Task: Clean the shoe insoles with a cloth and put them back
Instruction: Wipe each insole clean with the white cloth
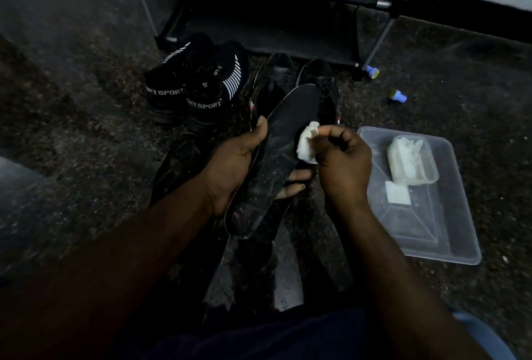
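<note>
Pinching a crumpled white cloth [307, 143] between thumb and curled fingers, our right grip [342, 164] presses the wad against the right edge of the black insole [276, 158], about mid-length, which we read as a wiping stroke. Our left grip [230, 164] is clamped on that insole from the other side, thumb hooked over the left edge and fingers passing beneath so their tips show past the right edge. We judge this cradle stiffens the thin sole against the cloth's push and keeps its streaked upper face turned towards us. The insole hangs above the floor [86, 129], heel towards our lap, toe pointing at the plain black shoes [276, 77] it probably belongs in. Pale specks on it suggest the cleaning is unfinished. Just right of the right grip a clear plastic tray [449, 244] lies on the floor, holding a tub of white wipes [411, 161] and a small white square [397, 192], near enough to fetch a fresh cloth. Black SPORT sneakers [198, 83] stand left of the plain pair, all before a dark shoe rack [259, 28]. Strokes towards the toe have open air. The tray's rim is the nearest edge to our right wrist. Dark flat shapes beneath our hands may be more insoles, but it is too dim to tell.
</note>
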The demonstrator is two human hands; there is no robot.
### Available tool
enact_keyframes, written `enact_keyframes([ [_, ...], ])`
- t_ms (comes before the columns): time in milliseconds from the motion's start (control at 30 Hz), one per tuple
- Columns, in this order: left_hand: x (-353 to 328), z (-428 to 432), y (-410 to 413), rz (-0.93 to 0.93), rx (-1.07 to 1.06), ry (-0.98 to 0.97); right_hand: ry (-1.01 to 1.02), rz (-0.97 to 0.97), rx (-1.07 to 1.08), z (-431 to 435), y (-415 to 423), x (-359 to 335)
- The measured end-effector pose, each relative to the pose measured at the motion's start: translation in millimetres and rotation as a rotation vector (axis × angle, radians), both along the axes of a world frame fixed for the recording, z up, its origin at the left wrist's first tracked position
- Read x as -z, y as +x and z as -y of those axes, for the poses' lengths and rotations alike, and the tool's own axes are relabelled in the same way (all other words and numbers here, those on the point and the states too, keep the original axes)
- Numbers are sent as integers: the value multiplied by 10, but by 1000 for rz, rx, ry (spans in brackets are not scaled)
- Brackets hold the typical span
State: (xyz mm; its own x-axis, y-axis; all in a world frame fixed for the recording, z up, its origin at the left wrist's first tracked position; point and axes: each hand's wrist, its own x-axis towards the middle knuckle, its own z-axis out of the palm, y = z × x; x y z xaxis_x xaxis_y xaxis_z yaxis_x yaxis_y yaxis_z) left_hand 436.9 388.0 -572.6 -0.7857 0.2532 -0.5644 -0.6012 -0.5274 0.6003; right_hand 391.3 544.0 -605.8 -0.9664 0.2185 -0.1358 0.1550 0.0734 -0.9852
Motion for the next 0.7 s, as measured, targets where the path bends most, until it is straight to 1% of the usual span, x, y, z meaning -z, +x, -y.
enact_keyframes([
  [67,-7,4,-1,2,-5,-43,119,-71,42,-26,5,-30],
  [100,-12,4,1,2,-1,-54,142,-107,50,-37,3,-40],
  [200,-14,-31,12,-1,24,-78,124,-216,-12,-25,5,-77],
  [267,-10,-77,21,0,38,-89,166,-272,-65,10,31,-85],
  [467,27,-134,49,31,4,-113,281,-272,-118,67,94,-92],
  [600,81,-73,45,11,37,-95,419,-343,-212,106,132,-98],
  [700,152,-66,40,-6,21,-108,440,-330,-226,158,149,-86],
])
